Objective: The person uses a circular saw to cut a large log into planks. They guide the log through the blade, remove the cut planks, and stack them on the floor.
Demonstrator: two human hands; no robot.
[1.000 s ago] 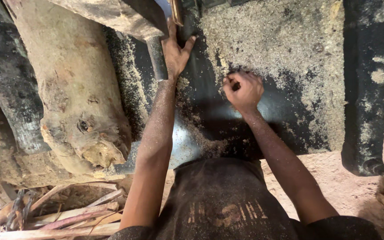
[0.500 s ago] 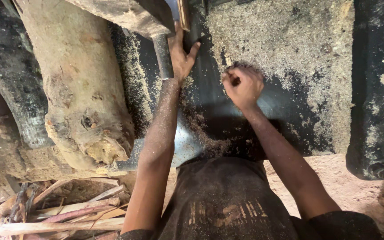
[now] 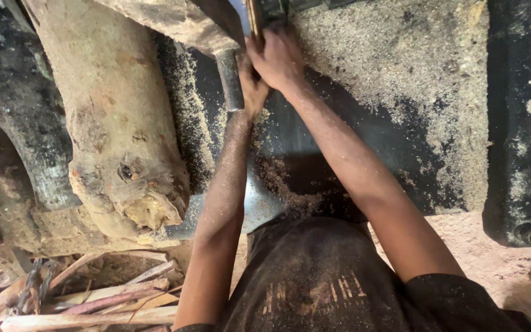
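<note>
gripping hands (image 3: 271,61) (together) on upright wooden strip (image 3: 254,15)

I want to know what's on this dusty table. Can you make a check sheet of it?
Surface: dark table strewn with sawdust.
Job's things: metal post by a wooden strip.
Clutter: log at table's left; offcuts on ground.
Grippers: left hand and right hand together by the post; grip unclear.
Cables: nothing seen.
Surroundings: black beam, sandy ground.
</note>
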